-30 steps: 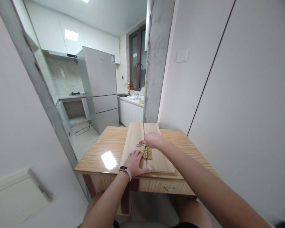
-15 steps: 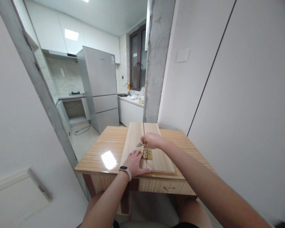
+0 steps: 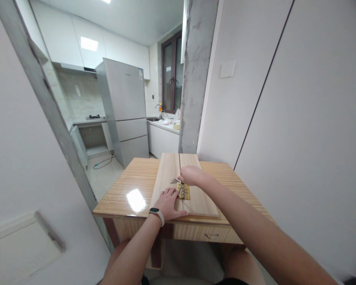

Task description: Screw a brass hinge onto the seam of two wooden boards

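Note:
Two light wooden boards (image 3: 169,171) lie side by side on a striped wooden table (image 3: 136,182). A brass hinge (image 3: 184,192) sits across their seam, with several small screws (image 3: 175,181) just beyond it. My left hand (image 3: 169,204), a watch on its wrist, rests flat with spread fingers on the left board beside the hinge. My right hand (image 3: 191,175) is curled in a pinch above the hinge's far end; what it holds is too small to make out.
A grey concrete pillar (image 3: 197,75) and a white wall stand right behind the table. A kitchen with a silver fridge (image 3: 126,107), counter and sink (image 3: 163,120) opens to the left. A drawer handle (image 3: 210,236) shows under the table front.
My right hand made small shifts above the hinge, its fingers dipping toward the seam and drawing back. My left hand and the boards stayed still.

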### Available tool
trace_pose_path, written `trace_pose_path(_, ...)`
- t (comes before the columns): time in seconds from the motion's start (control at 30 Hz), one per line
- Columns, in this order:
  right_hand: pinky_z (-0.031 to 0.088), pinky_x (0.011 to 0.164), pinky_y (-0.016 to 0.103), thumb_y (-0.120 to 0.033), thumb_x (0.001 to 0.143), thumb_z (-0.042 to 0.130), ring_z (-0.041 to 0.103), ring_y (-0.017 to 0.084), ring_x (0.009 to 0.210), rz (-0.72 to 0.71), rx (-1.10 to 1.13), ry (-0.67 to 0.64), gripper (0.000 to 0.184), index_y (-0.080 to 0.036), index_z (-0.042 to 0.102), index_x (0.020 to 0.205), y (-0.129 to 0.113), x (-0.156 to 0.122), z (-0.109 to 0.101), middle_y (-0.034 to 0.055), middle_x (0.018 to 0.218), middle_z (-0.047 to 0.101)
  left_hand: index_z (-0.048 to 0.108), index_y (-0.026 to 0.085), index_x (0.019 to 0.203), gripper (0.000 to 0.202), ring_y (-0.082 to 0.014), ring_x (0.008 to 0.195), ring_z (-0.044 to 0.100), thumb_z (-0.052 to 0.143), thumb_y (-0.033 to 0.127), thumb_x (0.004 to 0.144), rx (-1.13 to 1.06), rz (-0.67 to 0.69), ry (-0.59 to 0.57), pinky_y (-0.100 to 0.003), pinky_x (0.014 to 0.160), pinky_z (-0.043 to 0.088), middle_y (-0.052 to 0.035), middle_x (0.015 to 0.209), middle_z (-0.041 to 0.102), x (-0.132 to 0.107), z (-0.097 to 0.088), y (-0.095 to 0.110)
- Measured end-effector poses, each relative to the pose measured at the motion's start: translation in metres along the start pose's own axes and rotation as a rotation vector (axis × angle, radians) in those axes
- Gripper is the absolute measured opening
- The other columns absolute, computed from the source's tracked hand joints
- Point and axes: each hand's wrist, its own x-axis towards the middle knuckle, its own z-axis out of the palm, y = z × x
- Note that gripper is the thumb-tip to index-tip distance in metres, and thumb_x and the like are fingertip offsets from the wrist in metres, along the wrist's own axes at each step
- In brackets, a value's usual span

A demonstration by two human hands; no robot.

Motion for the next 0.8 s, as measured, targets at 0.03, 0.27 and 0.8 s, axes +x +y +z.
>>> trace_pose_path(0.03, 0.049, 0.076, 0.029, -0.046, 0.095, 0.054, 0.071, 0.027, 0.098, -0.021, -0.006, 0.0, 0.04, -0.014, 0.076, 0.106, 0.001, 0.0, 0.0, 0.0184, 0.107, 0.075, 0.053, 0.022, 0.139, 0.101, -0.037, 0.13, 0.044, 0.056, 0.092, 0.066, -0.001, 0.0, 0.001, -0.05, 0.111, 0.034, -0.0145, 0.14, 0.052, 0.0, 0.0, 0.0)
trace_pose_path(0.27, 0.045, 0.068, 0.024, -0.029, 0.081, 0.071, 0.07, 0.022, 0.095, -0.164, 0.004, -0.033, 0.019, -0.025, 0.074, 0.099, 0.006, 0.003, 0.004, 0.0065, 0.101, 0.077, 0.052, 0.023, 0.14, 0.1, -0.0369, 0.131, 0.043, 0.058, 0.091, 0.066, -0.003, -0.006, -0.01, -0.05, 0.111, 0.033, -0.0141, 0.14, 0.052, 0.001, -0.001, 0.0)
trace_pose_path(0.8, 0.049, 0.078, 0.03, -0.039, 0.093, 0.057, 0.07, 0.027, 0.099, -0.03, -0.026, -0.025, 0.033, -0.016, 0.076, 0.106, -0.003, -0.006, -0.006, 0.0178, 0.107, 0.075, 0.051, 0.023, 0.14, 0.1, -0.0369, 0.132, 0.043, 0.06, 0.089, 0.066, -0.007, -0.011, -0.022, -0.051, 0.112, 0.033, -0.014, 0.142, 0.051, 0.0, -0.003, 0.001)
